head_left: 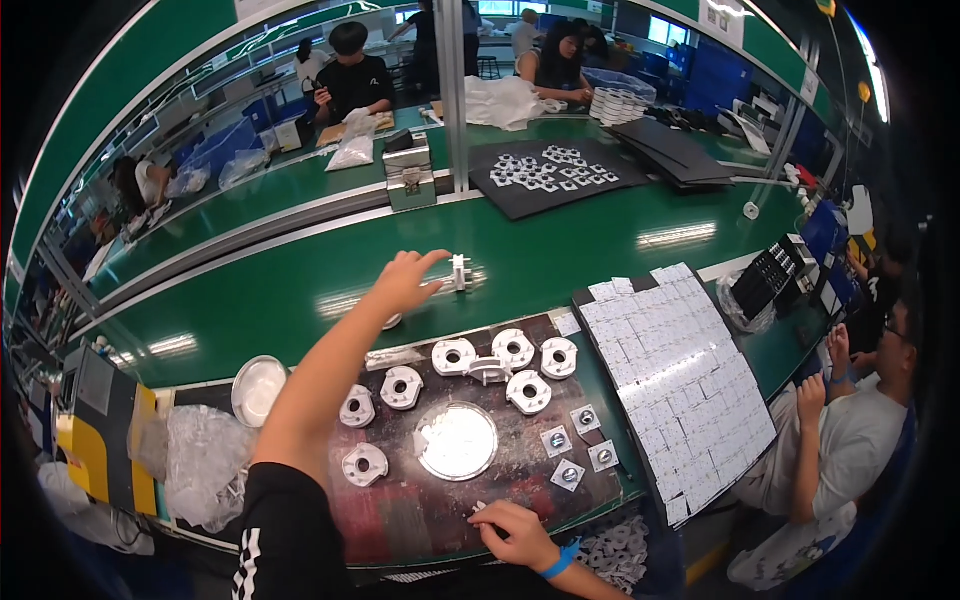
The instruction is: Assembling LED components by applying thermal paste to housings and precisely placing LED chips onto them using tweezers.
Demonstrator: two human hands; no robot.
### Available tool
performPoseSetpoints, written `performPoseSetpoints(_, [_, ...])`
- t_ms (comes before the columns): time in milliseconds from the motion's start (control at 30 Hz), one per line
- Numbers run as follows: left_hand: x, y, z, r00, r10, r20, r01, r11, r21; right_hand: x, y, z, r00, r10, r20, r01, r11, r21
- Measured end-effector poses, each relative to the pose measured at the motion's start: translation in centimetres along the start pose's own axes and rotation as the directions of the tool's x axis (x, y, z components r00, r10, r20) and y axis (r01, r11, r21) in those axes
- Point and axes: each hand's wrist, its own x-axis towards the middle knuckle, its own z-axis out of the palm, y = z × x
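Observation:
My left hand (402,283) reaches over the green belt with thumb and forefinger apart. Just beyond its fingertips a white plastic part (460,273) stands on the belt, apart from the hand as far as I can see. Low over the worn dark work mat (400,521), my right hand (517,535) pinches a small whitish piece (478,509), mostly hidden by the fingers. Between the hands lies a round silvery dish (457,442). Several round white plastic housings (402,388) surround it, one of them on edge (490,371). Several small square white boards with dark centres (555,441) lie at right.
A black board covered with white panels (690,390) leans at the right, near a seated person (850,430). Left are a bag of clear plastic (205,465), a pale bowl (259,391) and a yellow-black machine (100,430). Across the belt, a black sheet (530,204) holds small parts.

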Motion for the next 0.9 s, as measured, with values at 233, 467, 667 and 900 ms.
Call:
performPoseSetpoints(233, [5.4,-1.0,7.0,0.948,-0.235,-0.213,0.196,0.963,-0.187,-0.1,0.1,0.5,0.998,-0.001,-0.061,0.0,1.0,-0.013])
performPoseSetpoints(467, [-4.2,6.0,-0.6,0.988,-0.102,-0.116,-0.011,0.699,-0.715,-0.7,-1.9,-3.4,0.945,-0.039,-0.326,-0.021,0.984,-0.177])
performPoseSetpoints(667, [-26.3,12.9,-1.6,0.967,-0.254,-0.02,0.099,0.447,-0.889,0.2,-2.6,-10.3,0.956,-0.051,-0.288,-0.192,0.632,-0.751])
performPoseSetpoints(900, [-39.7,18.0,5.1,0.819,-0.542,0.19,0.206,-0.03,-0.978,0.7,-0.3,-10.3,0.989,-0.017,-0.145,-0.101,0.637,-0.764])
